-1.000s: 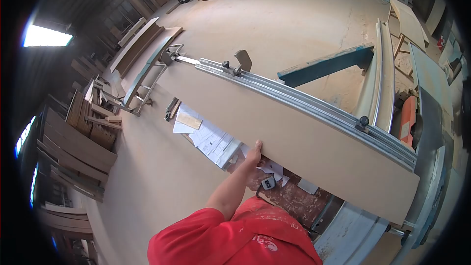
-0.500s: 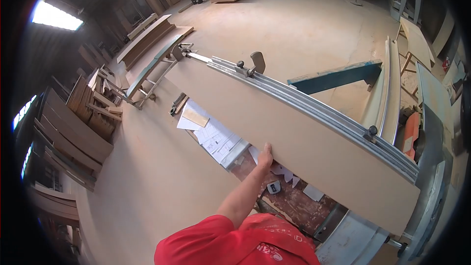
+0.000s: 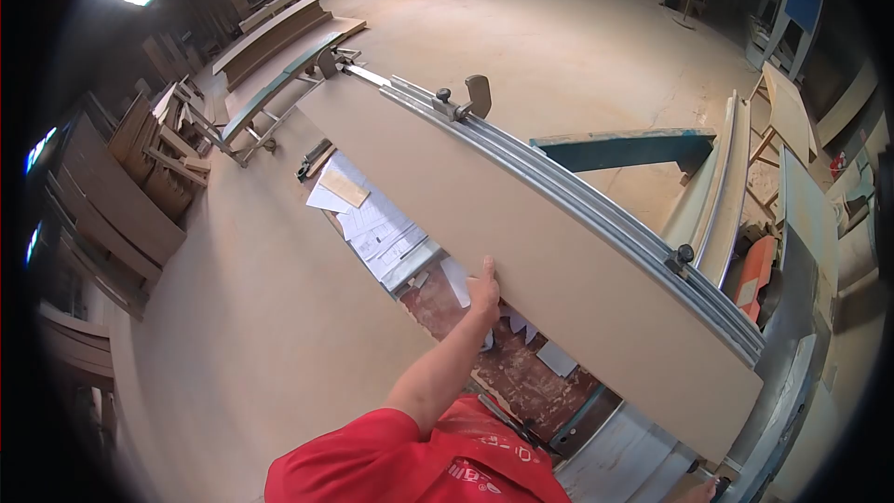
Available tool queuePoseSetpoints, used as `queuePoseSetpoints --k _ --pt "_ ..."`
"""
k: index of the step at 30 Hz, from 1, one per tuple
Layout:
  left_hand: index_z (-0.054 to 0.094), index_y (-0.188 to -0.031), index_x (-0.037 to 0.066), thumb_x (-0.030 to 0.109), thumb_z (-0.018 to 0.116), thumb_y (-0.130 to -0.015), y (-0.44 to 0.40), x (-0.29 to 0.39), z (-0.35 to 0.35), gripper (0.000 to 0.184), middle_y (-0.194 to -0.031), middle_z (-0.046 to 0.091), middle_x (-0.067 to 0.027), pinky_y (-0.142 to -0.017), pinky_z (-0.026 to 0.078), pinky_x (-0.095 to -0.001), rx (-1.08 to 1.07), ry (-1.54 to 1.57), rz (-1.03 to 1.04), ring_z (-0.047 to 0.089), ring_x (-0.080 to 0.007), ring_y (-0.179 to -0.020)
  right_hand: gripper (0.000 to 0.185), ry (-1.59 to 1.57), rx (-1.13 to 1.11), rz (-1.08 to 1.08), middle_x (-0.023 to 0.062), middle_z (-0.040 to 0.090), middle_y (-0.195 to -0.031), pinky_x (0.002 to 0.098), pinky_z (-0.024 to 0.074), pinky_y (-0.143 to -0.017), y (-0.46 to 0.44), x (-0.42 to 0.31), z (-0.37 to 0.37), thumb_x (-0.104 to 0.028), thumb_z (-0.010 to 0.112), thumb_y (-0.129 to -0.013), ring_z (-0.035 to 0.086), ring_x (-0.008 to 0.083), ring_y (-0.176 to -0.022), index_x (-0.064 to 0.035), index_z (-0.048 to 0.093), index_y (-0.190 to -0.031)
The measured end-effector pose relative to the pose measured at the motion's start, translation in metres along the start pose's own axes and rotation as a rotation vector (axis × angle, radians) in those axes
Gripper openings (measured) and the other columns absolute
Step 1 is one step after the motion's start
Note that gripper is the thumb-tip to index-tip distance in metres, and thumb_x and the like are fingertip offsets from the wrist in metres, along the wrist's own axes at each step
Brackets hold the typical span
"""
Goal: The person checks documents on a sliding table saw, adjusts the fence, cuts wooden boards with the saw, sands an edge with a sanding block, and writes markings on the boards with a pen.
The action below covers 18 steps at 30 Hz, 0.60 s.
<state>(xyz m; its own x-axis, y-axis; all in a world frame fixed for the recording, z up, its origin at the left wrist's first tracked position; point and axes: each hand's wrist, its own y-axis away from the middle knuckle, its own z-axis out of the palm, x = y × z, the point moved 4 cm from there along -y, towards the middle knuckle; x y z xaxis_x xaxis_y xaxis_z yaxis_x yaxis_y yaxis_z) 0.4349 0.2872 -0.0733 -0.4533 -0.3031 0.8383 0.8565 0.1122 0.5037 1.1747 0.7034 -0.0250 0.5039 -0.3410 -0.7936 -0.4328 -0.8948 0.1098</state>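
A long beige board (image 3: 549, 270) lies flat across a sliding saw table, its far edge along a metal fence (image 3: 568, 196). My left hand (image 3: 484, 291) grips the near edge of the board, thumb on top and fingers hidden at the edge. At the bottom edge of the view, a sliver of my right hand (image 3: 697, 492) shows beside a dark knob (image 3: 721, 484); its fingers are mostly cut off. Drawings on paper (image 3: 377, 240) and a small wood piece (image 3: 345, 188) rest on the near side of the table.
Two flip stops, one being the upright stop (image 3: 478, 95), stand on the fence. Beyond it is a teal support arm (image 3: 624, 151). A trestle (image 3: 279, 102) stands far left, with stacked boards (image 3: 121, 186) along the wall. An orange guard (image 3: 756, 270) is at right.
The view has shifted, so the board and table appear further left and up. My left hand keeps its hold on the board edge. Part of my right hand has come into view at the bottom.
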Motion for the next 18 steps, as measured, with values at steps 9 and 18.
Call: queuePoseSetpoints --k 9,18 --pt "0.044 -0.143 -0.013 0.027 0.079 -0.1 0.005 0.007 0.028 0.069 -0.142 0.062 -0.0261 -0.103 0.056 -0.0465 0.354 -0.051 0.042 0.066 -0.0347 -0.124 0.097 0.336 -0.036 -0.219 0.0322 0.071 -0.127 0.0513 0.0521 -0.104 -0.133 0.017 0.091 -0.074 0.055 -0.101 0.068 0.0471 -0.119 0.0156 0.06 -0.135" --pt "0.051 -0.142 -0.013 0.017 0.073 -0.102 0.022 0.023 0.034 0.055 -0.136 0.066 -0.0229 -0.097 0.059 -0.0473 0.253 0.106 -0.004 0.068 -0.0326 -0.119 0.091 0.643 0.112 -0.182 0.0321 0.077 -0.107 0.0597 0.0605 -0.086 -0.064 -0.06 0.069 -0.074 0.037 -0.105 0.075 0.0498 -0.1 0.0067 0.08 -0.106"
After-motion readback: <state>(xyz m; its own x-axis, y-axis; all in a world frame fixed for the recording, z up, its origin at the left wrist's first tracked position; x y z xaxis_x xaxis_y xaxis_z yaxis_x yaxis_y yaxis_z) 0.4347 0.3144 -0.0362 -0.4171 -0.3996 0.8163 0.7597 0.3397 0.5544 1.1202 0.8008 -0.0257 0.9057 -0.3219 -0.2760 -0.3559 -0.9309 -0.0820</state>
